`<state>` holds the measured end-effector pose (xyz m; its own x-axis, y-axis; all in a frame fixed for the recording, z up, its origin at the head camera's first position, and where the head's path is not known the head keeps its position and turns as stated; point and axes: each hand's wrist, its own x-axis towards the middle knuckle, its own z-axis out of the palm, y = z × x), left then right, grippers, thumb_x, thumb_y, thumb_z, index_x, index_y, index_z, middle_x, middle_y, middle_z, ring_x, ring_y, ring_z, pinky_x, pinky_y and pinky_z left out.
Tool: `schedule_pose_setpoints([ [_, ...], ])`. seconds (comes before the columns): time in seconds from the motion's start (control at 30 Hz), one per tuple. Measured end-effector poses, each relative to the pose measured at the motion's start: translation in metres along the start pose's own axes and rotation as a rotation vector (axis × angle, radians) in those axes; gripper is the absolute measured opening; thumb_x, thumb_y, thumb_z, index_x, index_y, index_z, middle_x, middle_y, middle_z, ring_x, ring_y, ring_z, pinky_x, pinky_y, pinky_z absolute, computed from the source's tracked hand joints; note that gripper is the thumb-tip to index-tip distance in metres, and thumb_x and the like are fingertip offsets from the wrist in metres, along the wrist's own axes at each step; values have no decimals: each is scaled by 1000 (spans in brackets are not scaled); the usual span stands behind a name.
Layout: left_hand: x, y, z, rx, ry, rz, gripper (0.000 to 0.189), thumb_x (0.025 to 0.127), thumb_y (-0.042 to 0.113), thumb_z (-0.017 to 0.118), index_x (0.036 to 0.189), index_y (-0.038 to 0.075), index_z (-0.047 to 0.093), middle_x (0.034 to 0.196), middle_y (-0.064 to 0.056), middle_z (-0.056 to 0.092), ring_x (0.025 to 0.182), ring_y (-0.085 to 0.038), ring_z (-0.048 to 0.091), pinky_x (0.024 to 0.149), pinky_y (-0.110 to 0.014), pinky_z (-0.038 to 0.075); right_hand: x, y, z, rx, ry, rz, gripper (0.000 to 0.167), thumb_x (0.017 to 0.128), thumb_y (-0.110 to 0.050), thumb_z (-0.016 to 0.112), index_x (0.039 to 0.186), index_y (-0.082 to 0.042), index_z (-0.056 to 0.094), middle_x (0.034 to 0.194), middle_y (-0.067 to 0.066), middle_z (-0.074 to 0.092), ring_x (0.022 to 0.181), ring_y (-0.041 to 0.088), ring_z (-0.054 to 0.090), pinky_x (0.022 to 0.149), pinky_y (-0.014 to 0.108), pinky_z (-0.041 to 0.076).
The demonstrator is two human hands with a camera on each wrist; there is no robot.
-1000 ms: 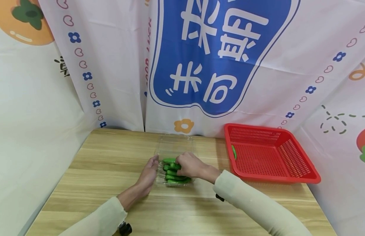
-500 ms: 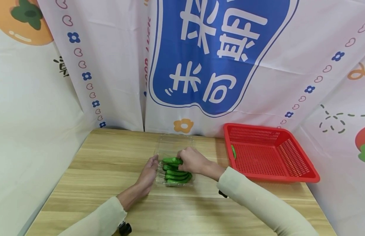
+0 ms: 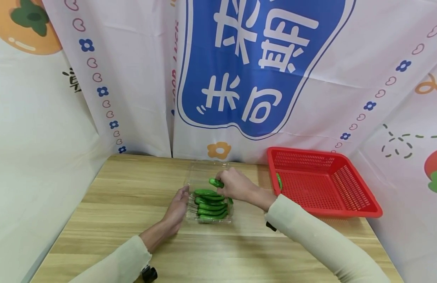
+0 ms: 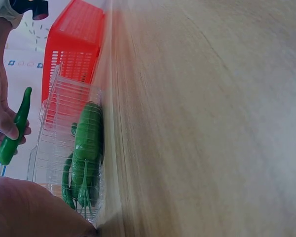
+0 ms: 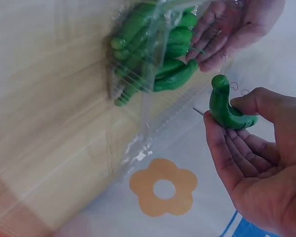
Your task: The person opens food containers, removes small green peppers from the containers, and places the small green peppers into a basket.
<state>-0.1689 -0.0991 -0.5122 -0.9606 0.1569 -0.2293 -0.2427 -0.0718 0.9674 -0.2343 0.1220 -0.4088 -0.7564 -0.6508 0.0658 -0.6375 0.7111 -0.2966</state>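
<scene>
My right hand (image 3: 236, 185) pinches a curved green chili pepper (image 5: 222, 103) between thumb and fingers, raised above a clear plastic clamshell box (image 3: 189, 173). The left wrist view shows this held pepper (image 4: 19, 123) lengthwise, well apart from the box. Several more green chili peppers (image 3: 212, 207) lie side by side in the box, whose lid is folded back toward the wall. My left hand (image 3: 176, 210) rests along the box's left side with fingers fairly straight; in the right wrist view that hand (image 5: 244, 32) shows beside the pepper stems.
A red slotted plastic basket (image 3: 336, 212) stands at the right rear of the wooden table (image 3: 133, 196), with a green chili pepper (image 3: 279, 181) at its left inside wall. A printed white cloth (image 3: 144, 98) hangs behind the table.
My right hand has lifted a chili pepper out of the box, moving up and slightly right. The left hand has stayed at the box's side.
</scene>
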Motion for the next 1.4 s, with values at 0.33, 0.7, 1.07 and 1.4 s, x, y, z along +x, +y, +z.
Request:
schedule_pose_setpoints([
  [0.33, 0, -1, -1, -1, 0, 5, 55, 117, 17, 23, 168, 0, 9, 176, -23, 0, 161, -46, -1, 130, -64, 2, 0, 7, -25, -59, 74, -31, 27, 84, -3, 77, 68, -15, 59, 58, -12, 44, 53, 2, 42, 46, 16, 36],
  [0.7, -1, -1, -1, 2, -4, 12, 55, 117, 17, 22, 167, 0, 9, 176, -25, 0, 161, -47, -1, 130, -64, 2, -7, 14, -47, -30, 48, 19, 30, 88, -4, 74, 68, -16, 56, 58, -10, 47, 50, 3, 47, 46, 17, 41],
  [1.07, -1, 2, 0, -2, 9, 24, 55, 116, 16, 22, 167, -2, 9, 176, -24, 2, 161, -47, 0, 130, -63, 3, -13, 23, -67, -51, 108, 92, 6, 88, -8, 80, 90, -5, 76, 70, -1, 65, 54, 9, 55, 50, 19, 48],
  [1.4, -1, 1, 0, 2, 6, 18, 55, 116, 17, 22, 167, -2, 10, 176, -23, 2, 161, -47, -1, 130, -64, 2, -19, 32, -90, 19, 114, 174, 16, 90, -6, 80, 103, 2, 77, 85, 8, 74, 61, 14, 62, 57, 24, 58],
])
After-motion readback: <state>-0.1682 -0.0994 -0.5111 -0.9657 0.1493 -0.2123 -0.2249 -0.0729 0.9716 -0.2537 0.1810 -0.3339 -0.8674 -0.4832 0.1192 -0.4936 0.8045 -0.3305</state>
